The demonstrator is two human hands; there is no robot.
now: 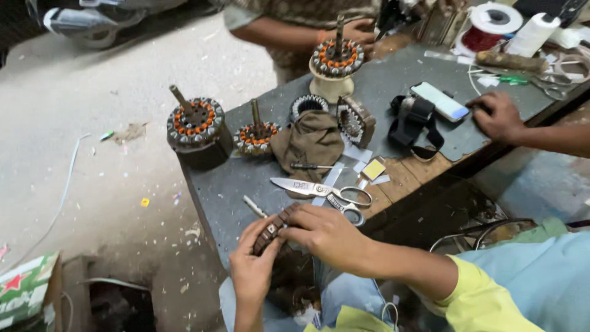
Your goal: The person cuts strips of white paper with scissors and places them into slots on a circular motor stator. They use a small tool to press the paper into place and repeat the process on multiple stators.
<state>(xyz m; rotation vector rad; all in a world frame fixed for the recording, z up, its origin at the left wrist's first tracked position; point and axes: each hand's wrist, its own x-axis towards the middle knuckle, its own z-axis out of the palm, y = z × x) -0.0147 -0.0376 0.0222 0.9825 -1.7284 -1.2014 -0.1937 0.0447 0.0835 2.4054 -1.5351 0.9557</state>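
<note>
I see both hands pinching a motor stator (275,229) at the near table edge (212,190). Left hand (253,270) grips below, right hand (326,237) above; scissors (326,192) lie just beyond.

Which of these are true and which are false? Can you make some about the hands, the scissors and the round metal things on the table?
1. Both of the person's hands hold a round motor core. True: the left hand and right hand grip the motor core at the table edge.
2. The scissors lie closed. False: the scissors lie open on the table.
3. A brown cloth lies behind the scissors. True: the brown cloth sits just beyond them.
4. The phone stands upright. False: the phone lies flat, near another person's hand.
5. Nobody else is at the table. False: other people's hands are there too.
</note>
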